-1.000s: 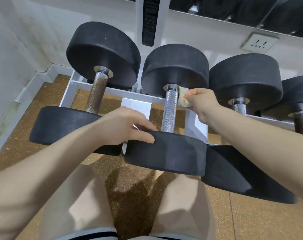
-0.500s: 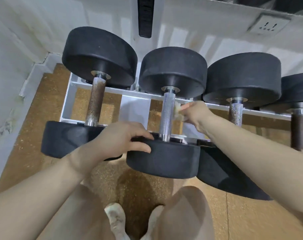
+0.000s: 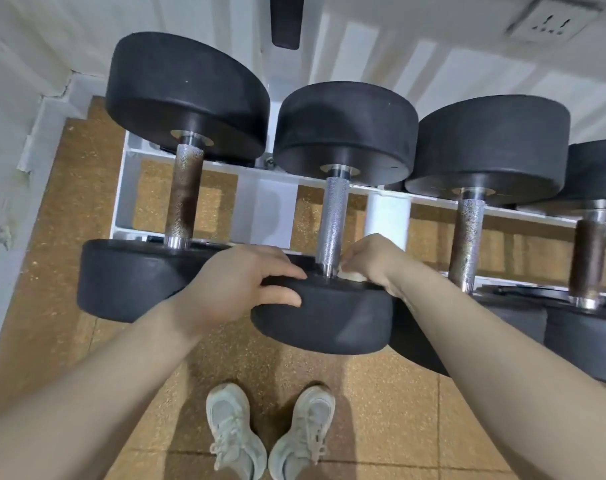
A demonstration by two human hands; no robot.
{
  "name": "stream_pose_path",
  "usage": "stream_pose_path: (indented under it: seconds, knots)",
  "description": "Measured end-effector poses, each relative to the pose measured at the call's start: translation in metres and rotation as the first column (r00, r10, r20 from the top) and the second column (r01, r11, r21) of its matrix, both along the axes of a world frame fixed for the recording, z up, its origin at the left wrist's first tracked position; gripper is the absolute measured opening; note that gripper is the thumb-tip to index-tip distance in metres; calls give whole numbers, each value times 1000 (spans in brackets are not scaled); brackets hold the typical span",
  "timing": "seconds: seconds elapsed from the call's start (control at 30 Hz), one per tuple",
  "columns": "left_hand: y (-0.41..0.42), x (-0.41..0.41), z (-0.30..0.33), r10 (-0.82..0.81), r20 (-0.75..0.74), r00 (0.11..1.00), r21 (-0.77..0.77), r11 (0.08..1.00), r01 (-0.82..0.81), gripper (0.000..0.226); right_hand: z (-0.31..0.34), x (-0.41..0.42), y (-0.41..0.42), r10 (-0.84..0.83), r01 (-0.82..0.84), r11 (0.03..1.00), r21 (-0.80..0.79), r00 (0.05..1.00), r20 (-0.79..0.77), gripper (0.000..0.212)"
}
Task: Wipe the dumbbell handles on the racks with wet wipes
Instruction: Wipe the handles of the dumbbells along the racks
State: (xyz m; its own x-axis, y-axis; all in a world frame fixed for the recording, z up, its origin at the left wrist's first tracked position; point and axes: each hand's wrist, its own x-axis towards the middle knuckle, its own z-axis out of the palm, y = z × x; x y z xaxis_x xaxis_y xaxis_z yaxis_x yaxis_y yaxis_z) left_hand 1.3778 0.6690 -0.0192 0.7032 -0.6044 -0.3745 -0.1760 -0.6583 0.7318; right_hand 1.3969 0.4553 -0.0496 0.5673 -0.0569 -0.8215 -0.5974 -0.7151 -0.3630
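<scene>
Wiping the shiny silver metal handle (image 3: 333,223), the right hand (image 3: 372,261) pinches a crumpled white wet wipe (image 3: 350,275); the left hand (image 3: 239,284) grips the near round black weight (image 3: 324,318). Next, probably the rusty right handle (image 3: 467,237).

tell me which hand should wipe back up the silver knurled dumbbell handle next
Right. The right hand pinches the white wet wipe at the silver knurled handle's near end; the left hand grips the black rubber weight head.

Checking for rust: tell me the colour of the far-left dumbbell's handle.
Mottled rusty brown over dull silver handle, seen in the head view.
</scene>
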Motion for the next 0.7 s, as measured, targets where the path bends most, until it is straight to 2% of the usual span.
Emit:
stream_pose_path:
  seconds: [0.07, 0.1, 0.13, 0.17, 0.2, 0.23, 0.27, 0.3, 0.33, 0.4, 0.5, 0.6, 0.67, 0.7]
  knots:
    - [0, -1, 0, 16, -16, 1000, 3, 1000, -16, 64, 7, 7, 1, 30, -30, 999, -26, 999, -16, 27]
    - [0, 0, 0, 24, -26, 999, 9, 1000, -24, 60, 9, 11, 1, -69, 70, 997, -25, 997, 21, 25]
    - [0, 0, 0, 28, -37, 999, 13, 1000, -28, 53, 8, 18, -1, -265, 265, 964, 4, 962, 70, 20]
    - [-1, 1, 0, 31, -45, 999, 17, 999, -30, 48, 7, 26, -3, -483, 476, 874, 97, 873, 68, 20]
    - [-1, 3, -1, 32, -47, 998, 16, 999, -32, 45, 5, 38, -4, -680, 660, 707, 255, 733, -12, 24]
    - [-1, 4, -2, 29, -51, 998, 17, 999, -28, 42, 4, 49, -2, -823, 796, 450, 403, 545, -158, 26]
    - [-1, 4, -3, 21, -52, 998, 21, 1000, -20, 40, 3, 58, 1, -884, 852, 225, 472, 382, -269, 25]
    - [-1, 5, -4, 15, -49, 999, 26, 1000, -14, 40, 3, 65, 3, -905, 860, 133, 493, 308, -294, 22]
    - [-1, 5, -4, 11, -42, 999, 27, 1000, -10, 40, 1, 68, 6, -918, 858, 156, 489, 308, -248, 21]
    - [-1, 5, -4, 0, -36, 999, 27, 1000, 1, 40, -2, 62, 11, -887, 818, 387, 427, 457, -71, 19]
    - [-1, 5, -1, -41, -21, 999, 47, 998, 42, 41, -2, 41, 11, -772, 707, 605, 366, 633, 56, 25]
    - [-1, 6, 1, -79, -26, 997, 76, 994, 80, 42, 6, 9, 2, -473, 448, 867, 217, 877, 80, 22]
    - [-1, 6, 3, -77, -27, 997, 80, 994, 79, 42, 17, -3, 1, -230, 227, 967, 120, 973, 9, 17]
    - [-2, 6, 4, -73, -32, 997, 81, 994, 75, 41, 20, -4, 0, -137, 139, 986, 89, 990, -34, 18]
